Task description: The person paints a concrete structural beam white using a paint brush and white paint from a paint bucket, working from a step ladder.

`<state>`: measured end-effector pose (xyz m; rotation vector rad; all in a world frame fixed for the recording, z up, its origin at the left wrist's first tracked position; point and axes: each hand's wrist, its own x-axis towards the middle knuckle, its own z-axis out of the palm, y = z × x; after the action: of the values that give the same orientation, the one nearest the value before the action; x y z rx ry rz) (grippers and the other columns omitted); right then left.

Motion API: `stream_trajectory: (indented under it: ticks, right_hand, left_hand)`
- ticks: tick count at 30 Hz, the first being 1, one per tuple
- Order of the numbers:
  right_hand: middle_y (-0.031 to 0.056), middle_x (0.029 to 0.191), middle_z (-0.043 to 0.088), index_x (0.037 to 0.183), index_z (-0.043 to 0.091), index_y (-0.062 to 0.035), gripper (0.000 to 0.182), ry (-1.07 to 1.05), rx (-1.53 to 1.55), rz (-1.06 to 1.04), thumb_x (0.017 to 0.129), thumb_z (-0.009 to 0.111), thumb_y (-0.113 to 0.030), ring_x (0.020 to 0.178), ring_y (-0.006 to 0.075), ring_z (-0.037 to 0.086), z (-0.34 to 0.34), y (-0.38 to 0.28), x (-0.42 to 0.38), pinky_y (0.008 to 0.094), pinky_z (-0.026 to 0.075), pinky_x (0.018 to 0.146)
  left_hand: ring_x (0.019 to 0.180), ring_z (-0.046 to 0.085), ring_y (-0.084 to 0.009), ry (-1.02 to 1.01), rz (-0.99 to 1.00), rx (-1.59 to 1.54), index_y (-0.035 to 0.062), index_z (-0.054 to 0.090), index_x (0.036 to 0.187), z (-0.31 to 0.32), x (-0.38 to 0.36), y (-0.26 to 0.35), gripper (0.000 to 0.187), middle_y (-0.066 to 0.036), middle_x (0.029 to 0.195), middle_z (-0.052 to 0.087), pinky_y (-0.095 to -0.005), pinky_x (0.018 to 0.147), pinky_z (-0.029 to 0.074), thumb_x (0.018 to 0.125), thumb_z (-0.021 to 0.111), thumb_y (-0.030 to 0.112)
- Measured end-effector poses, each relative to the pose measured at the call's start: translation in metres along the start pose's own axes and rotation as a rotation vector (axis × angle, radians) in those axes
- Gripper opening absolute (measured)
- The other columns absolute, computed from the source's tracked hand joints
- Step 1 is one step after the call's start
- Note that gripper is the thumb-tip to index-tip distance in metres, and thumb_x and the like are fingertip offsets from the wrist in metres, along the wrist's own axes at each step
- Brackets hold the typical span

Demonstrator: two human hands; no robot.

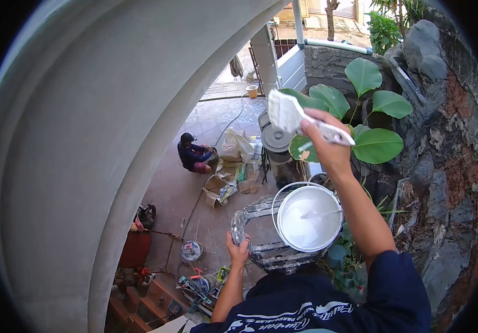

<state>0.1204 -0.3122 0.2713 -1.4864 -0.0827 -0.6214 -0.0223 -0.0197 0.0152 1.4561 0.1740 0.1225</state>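
My right hand (328, 136) is closed round the handle of a wide paintbrush (286, 112), raised at the upper right with its bristles coated in white paint. Below it, a white bucket (309, 244) of white paint with a wire handle rests on a paint-spattered ladder-like stand (275, 250). A stick or tool handle lies partly in the paint. My left hand (238, 251) grips the grey, rounded end of the stand, left of the bucket.
A large curved plastered arch (83, 139) fills the left side. Broad-leaved plants (380, 145) and a rough rock wall (444, 166) are on the right. Far below, a person (190, 154) crouches by torn sacks (222, 186); tools (203, 288) lie on the tiled floor.
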Motion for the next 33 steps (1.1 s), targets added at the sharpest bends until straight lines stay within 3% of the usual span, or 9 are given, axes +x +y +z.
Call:
stream_trajectory:
  ticks: [4,8,13,17,20,22,26,31,33]
  right_hand:
    - [0.009,0.087,0.072,0.106,0.07,-0.0001,0.027,0.149,0.012,-0.43,0.085,0.074,-0.015,0.076,0.0096,0.064,0.072,0.03,0.103,0.0245,0.051,0.069]
    - [0.0124,0.083,0.072,0.1,0.072,-0.0014,0.024,0.13,0.081,-0.427,0.082,0.075,-0.017,0.07,0.0142,0.066,0.135,0.066,0.167,0.0273,0.052,0.065]
    - [0.0186,0.092,0.072,0.1,0.071,0.0012,0.023,-0.045,0.121,-0.549,0.08,0.073,-0.008,0.079,0.0241,0.071,0.164,0.04,0.103,0.0316,0.056,0.07]
    - [0.0187,0.094,0.071,0.099,0.069,0.0041,0.023,-0.361,0.263,-0.944,0.077,0.072,-0.003,0.08,0.0301,0.071,0.155,0.009,0.062,0.0337,0.057,0.072]
    - [0.0185,0.095,0.072,0.101,0.071,0.0014,0.024,-0.292,0.206,-0.966,0.078,0.074,-0.005,0.081,0.0264,0.072,0.151,0.022,0.101,0.0331,0.058,0.074]
    - [0.0158,0.094,0.073,0.102,0.072,-0.0002,0.024,-0.224,0.147,-0.632,0.081,0.076,-0.012,0.079,0.0157,0.07,0.14,0.042,0.141,0.0267,0.057,0.068]
    - [0.0088,0.084,0.073,0.104,0.072,-0.0021,0.024,0.055,0.166,-0.387,0.085,0.074,-0.017,0.073,0.01,0.068,0.131,0.095,0.223,0.0234,0.053,0.066]
    - [0.0071,0.082,0.073,0.101,0.075,-0.0059,0.025,0.336,-0.005,-0.327,0.082,0.075,-0.022,0.071,0.0108,0.067,0.125,0.122,0.301,0.0259,0.053,0.069]
    - [0.0099,0.084,0.074,0.099,0.076,-0.0096,0.026,0.419,-0.029,-0.387,0.078,0.075,-0.025,0.077,0.0169,0.069,0.126,0.143,0.339,0.0303,0.054,0.075]
  left_hand:
    - [0.065,0.058,-0.0095,0.002,0.038,0.053,0.0048,0.049,0.096,-0.003,0.002,-0.006,0.023,-0.004,0.079,0.062,-0.0256,0.057,0.048,0.077,0.062,0.006]
    - [0.065,0.057,-0.0097,0.018,0.063,0.082,0.0049,0.049,0.096,-0.004,0.003,-0.01,0.025,-0.005,0.08,0.063,-0.0262,0.058,0.048,0.076,0.063,0.007]
    - [0.065,0.057,-0.0097,0.031,0.019,0.061,0.0048,0.048,0.098,-0.003,-0.001,-0.007,0.026,-0.005,0.081,0.063,-0.0258,0.057,0.048,0.076,0.062,0.006]
    - [0.063,0.056,-0.0092,0.01,0.025,0.056,0.0045,0.047,0.1,-0.002,0.004,-0.006,0.028,-0.006,0.082,0.063,-0.0251,0.053,0.047,0.077,0.062,0.005]
    - [0.057,0.055,-0.0086,0.004,-0.004,0.053,0.0047,0.045,0.101,-0.001,0.002,0.001,0.029,-0.006,0.082,0.063,-0.0243,0.048,0.045,0.077,0.062,0.004]
    - [0.053,0.053,-0.0081,-0.008,-0.028,0.036,0.0049,0.044,0.1,0.0,0.002,0.005,0.029,-0.007,0.081,0.063,-0.0238,0.044,0.044,0.077,0.062,0.004]
    - [0.049,0.052,-0.0078,0.0,-0.035,0.052,0.0056,0.043,0.099,-0.004,0.001,-0.004,0.03,-0.007,0.081,0.063,-0.024,0.042,0.043,0.077,0.063,0.004]
    - [0.05,0.052,-0.0078,-0.007,-0.027,0.046,0.0058,0.043,0.1,-0.007,0.0,-0.01,0.031,-0.008,0.083,0.064,-0.0236,0.043,0.044,0.077,0.064,0.003]
    - [0.05,0.053,-0.0077,-0.001,-0.054,0.01,0.0058,0.043,0.1,-0.01,0.001,-0.016,0.032,-0.008,0.084,0.064,-0.0234,0.043,0.044,0.077,0.064,0.003]
